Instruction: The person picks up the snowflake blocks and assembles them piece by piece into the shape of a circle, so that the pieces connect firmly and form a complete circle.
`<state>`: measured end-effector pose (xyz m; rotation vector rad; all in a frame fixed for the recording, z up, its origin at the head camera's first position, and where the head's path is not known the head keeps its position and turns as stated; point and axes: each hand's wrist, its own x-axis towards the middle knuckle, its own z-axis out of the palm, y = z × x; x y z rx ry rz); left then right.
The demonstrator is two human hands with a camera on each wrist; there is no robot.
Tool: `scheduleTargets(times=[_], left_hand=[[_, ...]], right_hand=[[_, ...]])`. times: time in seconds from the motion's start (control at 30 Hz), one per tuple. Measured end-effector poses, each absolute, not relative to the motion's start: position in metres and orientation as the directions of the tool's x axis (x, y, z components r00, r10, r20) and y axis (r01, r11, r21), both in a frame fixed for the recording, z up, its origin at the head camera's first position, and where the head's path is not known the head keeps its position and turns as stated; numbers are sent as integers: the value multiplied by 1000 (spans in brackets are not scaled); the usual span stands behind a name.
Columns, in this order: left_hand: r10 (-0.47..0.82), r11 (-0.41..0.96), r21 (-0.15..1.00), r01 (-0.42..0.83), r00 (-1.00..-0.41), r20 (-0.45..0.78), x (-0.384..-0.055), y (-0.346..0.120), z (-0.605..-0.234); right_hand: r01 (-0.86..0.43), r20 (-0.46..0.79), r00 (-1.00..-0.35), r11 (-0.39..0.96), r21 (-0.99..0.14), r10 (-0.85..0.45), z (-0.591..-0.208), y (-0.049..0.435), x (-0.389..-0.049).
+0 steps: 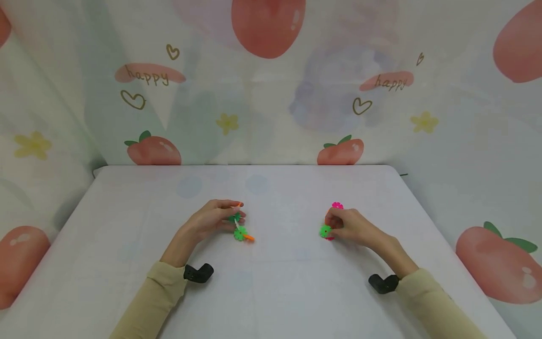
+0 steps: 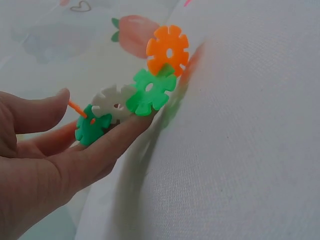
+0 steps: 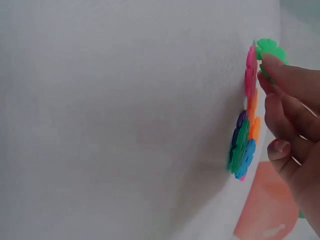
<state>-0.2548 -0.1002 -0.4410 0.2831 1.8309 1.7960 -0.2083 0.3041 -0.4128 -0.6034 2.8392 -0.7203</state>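
Note:
My left hand [image 1: 213, 217] holds a chain of slotted plastic flower discs, its thumb at an orange disc seen edge-on and its fingers beneath the row. Along the chain in the left wrist view come a dark green disc [image 2: 91, 129], a white disc [image 2: 107, 102], a light green disc [image 2: 150, 92] and an orange disc [image 2: 162, 40] at the far end. Between thumb and forefinger, my right hand [image 1: 352, 226] pinches a light green disc [image 3: 270, 49]. Close by that hand is a cluster of discs, among them a pink disc [image 3: 250, 72], a dark green disc [image 3: 240, 147] and a blue disc [image 3: 247, 162].
Both hands work over a table [image 1: 279, 292] covered in white cloth. Behind it hangs a printed curtain [image 1: 262, 99] with fruit and hearts. A black wrist mount [image 1: 199, 273] sits at the left cuff, another black mount [image 1: 383, 284] at the right.

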Motion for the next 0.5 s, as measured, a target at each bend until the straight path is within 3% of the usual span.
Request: scheduleTargets(times=[0.5], left_hand=[[499, 88, 969, -232, -831, -244, -255, -99, -443]], right_hand=[[-356, 103, -911, 635, -686, -400, -416, 239, -232]])
